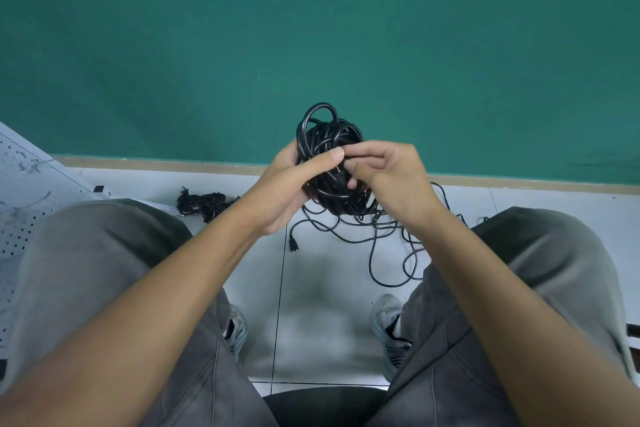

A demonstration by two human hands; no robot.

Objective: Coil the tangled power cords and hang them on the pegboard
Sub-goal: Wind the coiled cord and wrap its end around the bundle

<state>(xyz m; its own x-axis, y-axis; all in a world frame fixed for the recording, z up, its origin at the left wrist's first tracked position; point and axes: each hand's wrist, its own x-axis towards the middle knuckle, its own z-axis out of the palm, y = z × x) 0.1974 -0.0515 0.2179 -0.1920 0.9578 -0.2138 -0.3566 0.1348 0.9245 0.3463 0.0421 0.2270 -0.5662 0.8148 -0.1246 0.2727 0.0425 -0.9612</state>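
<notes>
A person sits w/ knees apart, looking down at the white floor [311,288]. The left hand [287,184] holds a black cord bundle [329,139] up in the air, thumb across the front & fingers curled round the back. The right hand [384,173] is touching the same bundle, fingertips pinching a cord near the middle. More loose cord [384,246] hangs from the bundle & lies in messy loops on the floor, w/ a plug end [294,246] near the left wrist. Another small cord pile [204,203] sits on the floor to the left. A white pegboard [20,191] w/ lots of little holes is at the far left. A green wall [311,28] is behind.
</notes>
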